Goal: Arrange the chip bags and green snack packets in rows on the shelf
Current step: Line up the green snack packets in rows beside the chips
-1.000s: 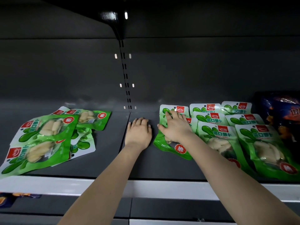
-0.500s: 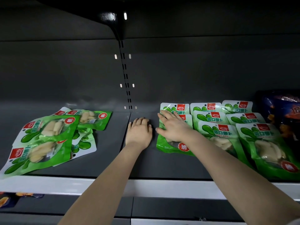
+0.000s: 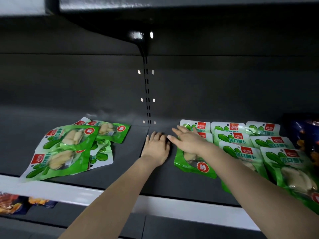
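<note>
Lower left of frame: loose pile of green packets (image 3: 69, 149), overlapping, long axes skewed diagonal. Centre: left hand (image 3: 156, 146) palm down on shelf (image 3: 120, 171), fingers close together, holding nothing; nearer hand to pile. Beside it: right hand (image 3: 189, 141), fingers straight, spread, pointing upper left over front packet (image 3: 198, 167); contact possibly light, unclear. Right: neat rows (image 3: 241, 144); far right, chip bag (image 3: 305, 135).

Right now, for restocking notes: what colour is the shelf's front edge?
The shelf's front edge is white, clearest in head view.

Red "脆" badge on green snack packet (image 3: 193, 165)
</note>
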A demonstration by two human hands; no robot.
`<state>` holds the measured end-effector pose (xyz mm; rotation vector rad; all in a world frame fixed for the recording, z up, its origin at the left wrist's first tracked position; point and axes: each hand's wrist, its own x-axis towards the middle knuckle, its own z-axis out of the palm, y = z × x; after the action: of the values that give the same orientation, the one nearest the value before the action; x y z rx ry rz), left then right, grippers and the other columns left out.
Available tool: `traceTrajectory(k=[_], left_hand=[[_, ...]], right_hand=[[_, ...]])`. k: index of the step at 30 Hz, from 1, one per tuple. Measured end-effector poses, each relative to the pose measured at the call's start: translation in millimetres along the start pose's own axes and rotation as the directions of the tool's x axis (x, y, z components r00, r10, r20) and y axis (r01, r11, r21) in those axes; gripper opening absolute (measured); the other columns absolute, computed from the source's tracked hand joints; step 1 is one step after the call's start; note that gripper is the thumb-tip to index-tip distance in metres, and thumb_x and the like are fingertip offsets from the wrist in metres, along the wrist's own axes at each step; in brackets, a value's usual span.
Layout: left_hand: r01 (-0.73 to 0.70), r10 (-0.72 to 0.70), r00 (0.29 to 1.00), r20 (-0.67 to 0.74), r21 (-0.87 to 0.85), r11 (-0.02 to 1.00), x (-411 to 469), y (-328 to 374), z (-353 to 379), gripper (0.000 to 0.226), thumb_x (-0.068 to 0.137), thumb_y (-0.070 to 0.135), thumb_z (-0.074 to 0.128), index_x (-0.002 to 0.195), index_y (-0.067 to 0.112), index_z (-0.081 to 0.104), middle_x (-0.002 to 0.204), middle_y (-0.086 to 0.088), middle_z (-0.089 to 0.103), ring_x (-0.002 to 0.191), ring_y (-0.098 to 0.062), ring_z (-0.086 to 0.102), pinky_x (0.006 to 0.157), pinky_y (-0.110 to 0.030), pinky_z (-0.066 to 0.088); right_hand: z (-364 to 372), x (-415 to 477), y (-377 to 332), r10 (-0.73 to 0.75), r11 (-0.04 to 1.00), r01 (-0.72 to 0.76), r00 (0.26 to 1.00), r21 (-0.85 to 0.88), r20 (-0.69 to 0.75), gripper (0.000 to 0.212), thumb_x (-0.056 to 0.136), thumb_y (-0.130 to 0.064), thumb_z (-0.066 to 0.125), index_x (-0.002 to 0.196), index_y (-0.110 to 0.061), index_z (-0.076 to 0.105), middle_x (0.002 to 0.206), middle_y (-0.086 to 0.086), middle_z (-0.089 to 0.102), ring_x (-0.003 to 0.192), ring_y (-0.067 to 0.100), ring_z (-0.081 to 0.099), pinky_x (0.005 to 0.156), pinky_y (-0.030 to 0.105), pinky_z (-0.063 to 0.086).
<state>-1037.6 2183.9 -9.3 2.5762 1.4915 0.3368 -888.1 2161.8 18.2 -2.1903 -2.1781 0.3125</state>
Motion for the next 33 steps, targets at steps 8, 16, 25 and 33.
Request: traceTrajectory(k=[8, 16, 25, 33], left_hand=[[0.112, -0.096, 0.991, -0.098, 0.169, 0.979, -33, -64, -37, 0.051, 0.099, 0.026, 0.026, 0.148, 0.013, 0.022, 0.156, -0.005, 0.018, 0.146, -0.024, 0.008, 0.118, -0.042, -0.004], [0.468, -0.436, 0.878, -0.201, 0.156, 0.87, -110, -166, -81, 0.052, 0.1, 0.032, 0.025, 0.148, 0.012, 0.021, 0.157, -0.008, 0.016, 0.146, -0.027, 0.008, 0.118, -0.043, -0.002], [0.661, -0.648, 0.74, -0.179, 0.02, 0.75, -170, -217, -76, 0.05, 0.1, 0.037, 0.026, 0.145, 0.014, 0.027, 0.155, -0.006, 0.022, 0.145, -0.024, 0.013, 0.117, -0.041, 0.004], [0.669, -0.66, 0.723, -0.204, -0.028, 0.743, -164, -237, -74, 0.047, 0.1, 0.033, 0.026, 0.146, 0.021, 0.028, 0.155, 0.001, 0.022, 0.145, -0.022, 0.01, 0.117, -0.042, -0.003]], right_hand=[[12, 27, -84, -0.251, 0.968, 0.248, 0.962, -0.039, -0.104, 0.054, 0.101, -0.05, 0.012, 0.152, -0.032, 0.015, 0.161, -0.005, -0.003, 0.147, 0.012, -0.005, 0.116, 0.05, -0.011], [24, 56, -179, -0.477, 0.877, 0.473, 0.879, -0.079, -0.032, 0.055, 0.101, -0.05, 0.015, 0.152, -0.032, 0.011, 0.161, -0.004, -0.006, 0.148, 0.016, -0.003, 0.115, 0.053, -0.009], [26, 75, -292, -0.56, 0.829, 0.555, 0.825, -0.076, -0.08, 0.051, 0.102, -0.046, 0.017, 0.152, -0.036, 0.01, 0.16, -0.005, -0.013, 0.147, 0.025, -0.012, 0.116, 0.054, -0.007], [50, 107, -303, -0.436, 0.895, 0.438, 0.899, -0.088, 0.047, 0.054, 0.099, -0.054, 0.013, 0.149, -0.044, -0.005, 0.16, -0.005, -0.012, 0.147, 0.027, -0.008, 0.114, 0.055, -0.007]])
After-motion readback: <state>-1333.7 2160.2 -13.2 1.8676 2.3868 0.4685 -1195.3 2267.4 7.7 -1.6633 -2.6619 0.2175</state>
